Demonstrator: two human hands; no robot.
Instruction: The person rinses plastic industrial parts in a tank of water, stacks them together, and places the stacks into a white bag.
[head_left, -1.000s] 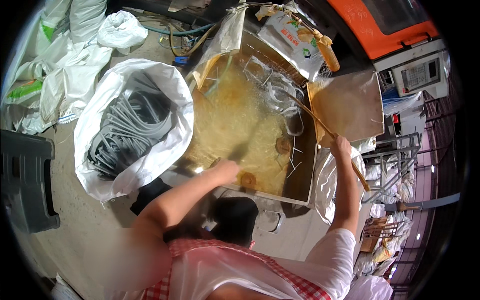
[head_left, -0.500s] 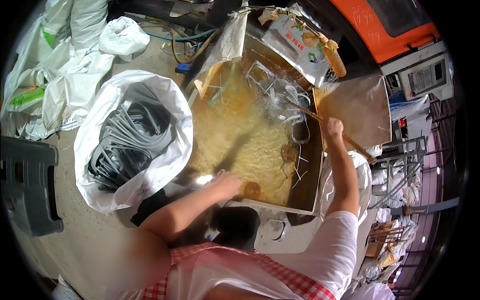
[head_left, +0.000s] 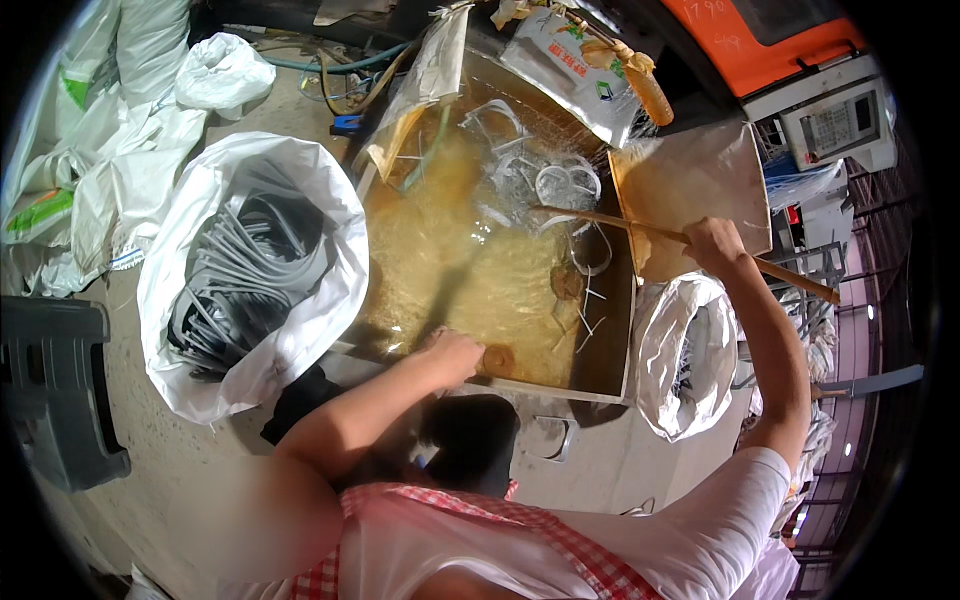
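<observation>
Stirring step: right hand [head_left: 712,240] fisted around wooden stick [head_left: 610,224] over tank [head_left: 480,270]; left hand [head_left: 452,352] on near rim, finger state unclear. Next: steady sweep.

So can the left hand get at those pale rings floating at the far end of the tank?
Probably not from here: the left hand rests at the tank's near rim, with open yellowish liquid between it and the rings. Nothing blocks it, though.

My left hand [head_left: 452,352] reaches forward, fingers curled, arm stretched. My right hand [head_left: 712,243] is clenched tight, elbow bent.
</observation>
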